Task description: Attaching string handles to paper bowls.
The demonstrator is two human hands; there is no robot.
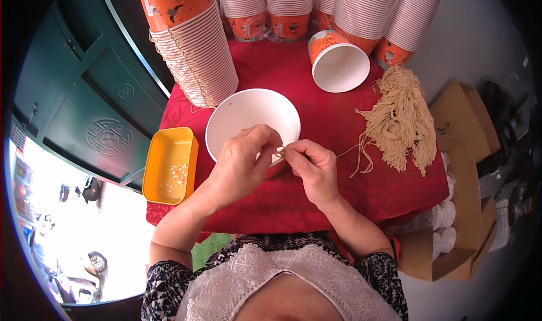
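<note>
White lace collar (226, 290) nearest. Left hand (240, 160) and right hand (316, 173) pinch one thin, twisted beige cord (347, 151) over near rim of one smooth, round white-lined tub (248, 113). One tub on its side (340, 68), one shaggy hank (402, 121), one yellow tray (160, 152), small bits (178, 175) uncounted.

Harsh glare from the doorway (121, 239) (almost pure white), softer light on the tablecloth (361, 191), dark rim.
</note>
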